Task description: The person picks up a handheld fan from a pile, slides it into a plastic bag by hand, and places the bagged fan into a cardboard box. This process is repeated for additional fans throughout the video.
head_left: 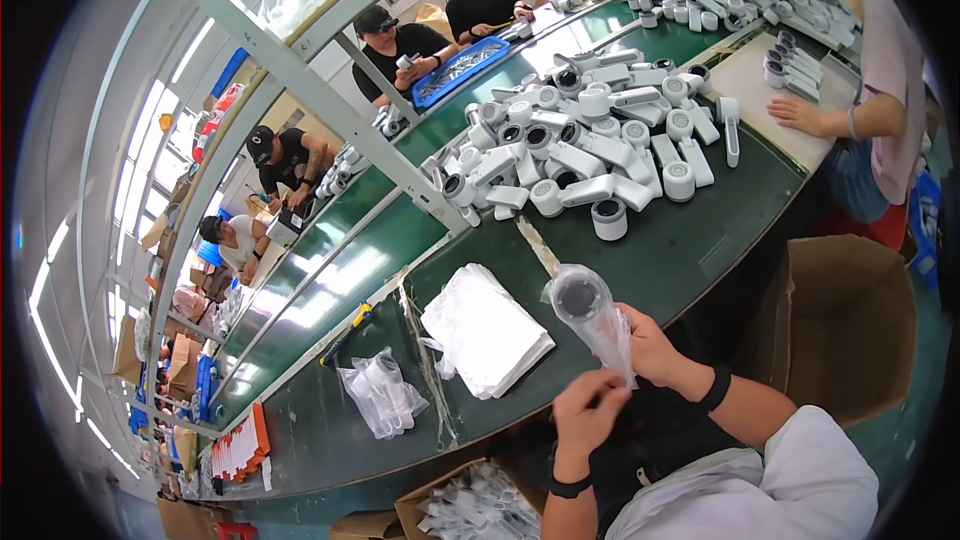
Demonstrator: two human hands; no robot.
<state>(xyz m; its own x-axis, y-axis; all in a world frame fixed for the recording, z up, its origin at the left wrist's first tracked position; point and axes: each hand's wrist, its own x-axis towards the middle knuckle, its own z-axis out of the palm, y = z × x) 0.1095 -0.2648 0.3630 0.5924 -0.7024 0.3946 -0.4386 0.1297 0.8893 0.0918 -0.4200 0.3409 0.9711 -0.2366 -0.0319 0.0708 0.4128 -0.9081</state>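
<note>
A white handheld device (583, 302) with a round, dark-centred head is inside a clear plastic bag (612, 348), its head pointing away from me. My right hand (655, 348) is wrapped round the handle through the plastic. At the near end of the bag, the fingers of my left hand (590, 410) are pinched together on the plastic. Left of my hands lies a stack of flat white bags (485, 330) on the green table (660, 265). Beyond them is a big heap of similar white devices (590, 140).
Bagged devices (382, 393) lie farther left, near a yellow-handled tool (361, 315). A cardboard box (845, 330) stands open at right; another box (415, 508) below the table edge holds bagged pieces. A metal frame post (330, 120) rises ahead. A co-worker's hand (797, 117) rests at right.
</note>
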